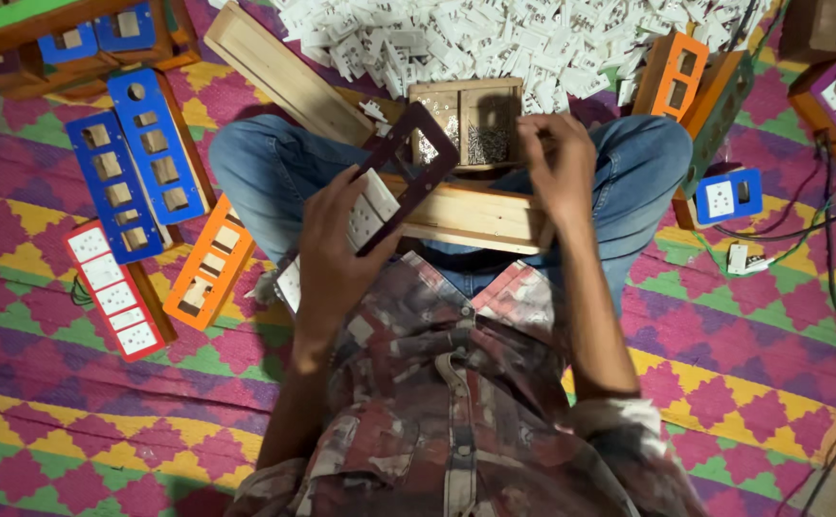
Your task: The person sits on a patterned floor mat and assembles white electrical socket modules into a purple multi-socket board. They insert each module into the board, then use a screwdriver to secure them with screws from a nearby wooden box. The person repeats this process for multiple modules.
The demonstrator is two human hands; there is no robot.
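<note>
Head view, looking down on a person sitting cross-legged on a patterned mat (73,421). I am watching the left hand (337,254) closing around a dark maroon switch plate (408,172), which already carries white switch modules (368,213) at its lower end; the plate is tilting up and away over the lap. The right hand (557,168) is reaching over a small wooden tray (466,124) of screws, fingers curling downward; I cannot tell whether they are pinching anything. The tray is resting on a wooden board (475,215) lying across the jeans (255,163). A heap of white switch parts (495,38) is lying beyond the knees. Blue plates (135,158), an orange plate (209,268) and a red plate (112,297) are lying to the left; an orange box (675,77) is standing to the right.
</note>
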